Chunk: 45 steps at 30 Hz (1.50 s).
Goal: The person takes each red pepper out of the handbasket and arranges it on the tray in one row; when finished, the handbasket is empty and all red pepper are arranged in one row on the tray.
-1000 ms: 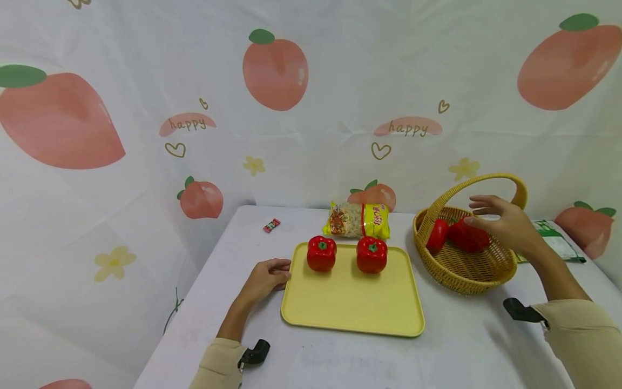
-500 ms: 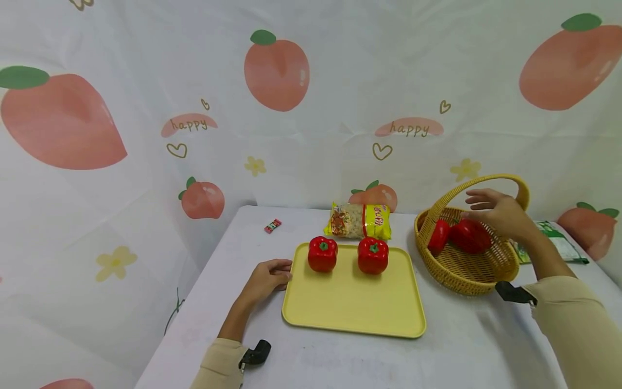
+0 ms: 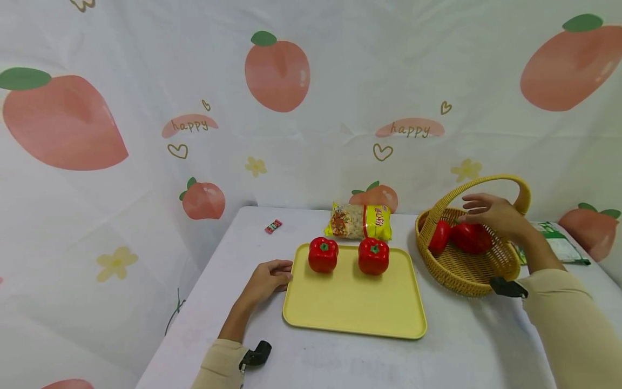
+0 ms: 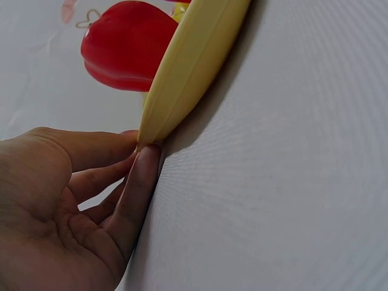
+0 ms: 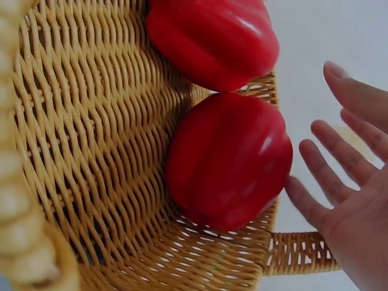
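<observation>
The left hand (image 3: 264,281) pinches the left rim of the yellow tray (image 3: 355,308), thumb and fingertips meeting at its edge in the left wrist view. On the tray's far half stand two red bell peppers (image 3: 323,254), side by side with their green stems up. Over the wicker basket (image 3: 454,276) hovers the right hand (image 3: 498,216), under the handle (image 3: 452,193) in the head view. Its fingers are spread and hold nothing. Inside lie two more red bell peppers (image 5: 229,162); one little fingertip is right at the nearer pepper's side in the right wrist view.
Behind the tray lies a yellow, see-through food bag (image 3: 359,221). A small red packet (image 3: 273,226) is at the back left of the white table (image 3: 359,359). To the basket's right is a green and white package (image 3: 559,243), partly behind the right arm.
The right hand and forearm have shifted slightly left over the basket; the hand rose, then dipped a little towards the peppers. The left hand and tray stay put.
</observation>
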Motion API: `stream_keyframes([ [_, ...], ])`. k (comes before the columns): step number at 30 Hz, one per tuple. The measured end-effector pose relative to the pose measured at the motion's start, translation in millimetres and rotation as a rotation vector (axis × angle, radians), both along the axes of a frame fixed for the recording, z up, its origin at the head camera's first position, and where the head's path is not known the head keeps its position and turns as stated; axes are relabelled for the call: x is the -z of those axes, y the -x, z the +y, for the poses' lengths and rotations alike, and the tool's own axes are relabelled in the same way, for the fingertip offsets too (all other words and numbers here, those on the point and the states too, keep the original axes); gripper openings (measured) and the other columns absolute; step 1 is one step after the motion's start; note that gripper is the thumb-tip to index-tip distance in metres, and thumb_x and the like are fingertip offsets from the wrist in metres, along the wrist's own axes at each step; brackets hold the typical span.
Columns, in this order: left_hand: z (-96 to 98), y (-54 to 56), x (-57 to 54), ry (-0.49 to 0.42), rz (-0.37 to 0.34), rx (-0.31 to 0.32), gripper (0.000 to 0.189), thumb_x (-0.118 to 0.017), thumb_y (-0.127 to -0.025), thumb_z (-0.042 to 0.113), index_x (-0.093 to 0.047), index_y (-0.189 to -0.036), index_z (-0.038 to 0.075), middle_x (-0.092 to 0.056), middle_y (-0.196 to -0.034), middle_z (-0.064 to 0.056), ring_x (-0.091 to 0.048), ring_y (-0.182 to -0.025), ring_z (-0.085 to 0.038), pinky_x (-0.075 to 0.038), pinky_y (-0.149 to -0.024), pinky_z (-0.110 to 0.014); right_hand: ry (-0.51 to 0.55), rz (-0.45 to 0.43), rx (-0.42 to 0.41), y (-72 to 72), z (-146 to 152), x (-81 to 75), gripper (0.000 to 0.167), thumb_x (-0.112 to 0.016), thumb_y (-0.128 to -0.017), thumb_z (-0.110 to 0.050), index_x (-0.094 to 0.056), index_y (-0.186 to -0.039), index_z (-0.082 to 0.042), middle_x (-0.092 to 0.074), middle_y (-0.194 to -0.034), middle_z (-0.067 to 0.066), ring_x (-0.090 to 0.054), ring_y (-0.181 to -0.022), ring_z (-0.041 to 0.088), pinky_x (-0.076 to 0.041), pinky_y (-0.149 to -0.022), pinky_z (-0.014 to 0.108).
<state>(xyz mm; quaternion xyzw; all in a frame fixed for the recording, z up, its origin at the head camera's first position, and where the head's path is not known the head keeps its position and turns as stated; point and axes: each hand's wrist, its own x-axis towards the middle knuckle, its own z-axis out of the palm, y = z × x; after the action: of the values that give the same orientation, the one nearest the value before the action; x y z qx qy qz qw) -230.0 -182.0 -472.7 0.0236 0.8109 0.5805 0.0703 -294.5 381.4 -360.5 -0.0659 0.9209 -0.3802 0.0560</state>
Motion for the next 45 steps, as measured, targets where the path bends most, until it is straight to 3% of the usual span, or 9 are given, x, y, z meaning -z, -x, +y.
stream_keyframes([
  [3, 0.1, 0.0, 0.2, 0.000, 0.004, -0.001, 0.037, -0.071, -0.097, 0.001, -0.069, -0.133, -0.003, -0.074, -0.119, -0.013, -0.070, -0.095, -0.014, -0.064, -0.075, -0.028, -0.002, -0.006, -0.008, -0.3, -2, 0.8, 0.076, -0.070, -0.104, -0.026, -0.031, -0.160, 0.007, -0.044, -0.154, 0.039, -0.047, -0.139, 0.056, -0.047, -0.110, 0.063],
  [14, -0.1, -0.1, 1.1, 0.005, 0.003, -0.006, 0.037, -0.072, -0.097, 0.002, -0.069, -0.133, -0.003, -0.074, -0.118, -0.012, -0.071, -0.095, -0.015, -0.064, -0.076, -0.030, -0.064, -0.027, -0.031, 2.1, 1, 5.9, 0.074, -0.072, -0.102, -0.021, -0.033, -0.158, 0.010, -0.045, -0.149, 0.045, -0.048, -0.136, 0.060, -0.043, -0.110, 0.072],
  [20, -0.7, -0.9, -0.4, -0.003, 0.011, -0.004, 0.037, -0.073, -0.097, 0.002, -0.070, -0.133, -0.003, -0.075, -0.119, -0.012, -0.071, -0.095, -0.015, -0.064, -0.075, -0.031, -0.110, -0.073, -0.048, 4.9, 4, 8.4, 0.077, -0.074, -0.100, -0.022, -0.033, -0.156, 0.010, -0.041, -0.149, 0.048, -0.042, -0.137, 0.065, -0.041, -0.108, 0.076],
  [45, -0.1, -0.1, 0.9, 0.009, 0.006, 0.004, 0.038, -0.072, -0.097, 0.003, -0.069, -0.134, -0.003, -0.074, -0.120, -0.013, -0.071, -0.096, -0.015, -0.064, -0.076, -0.028, -0.235, -0.096, -0.066, 1.4, 6, 16.5, 0.080, -0.077, -0.097, -0.031, -0.038, -0.150, 0.015, -0.044, -0.140, 0.049, -0.048, -0.126, 0.065, -0.049, -0.101, 0.074],
])
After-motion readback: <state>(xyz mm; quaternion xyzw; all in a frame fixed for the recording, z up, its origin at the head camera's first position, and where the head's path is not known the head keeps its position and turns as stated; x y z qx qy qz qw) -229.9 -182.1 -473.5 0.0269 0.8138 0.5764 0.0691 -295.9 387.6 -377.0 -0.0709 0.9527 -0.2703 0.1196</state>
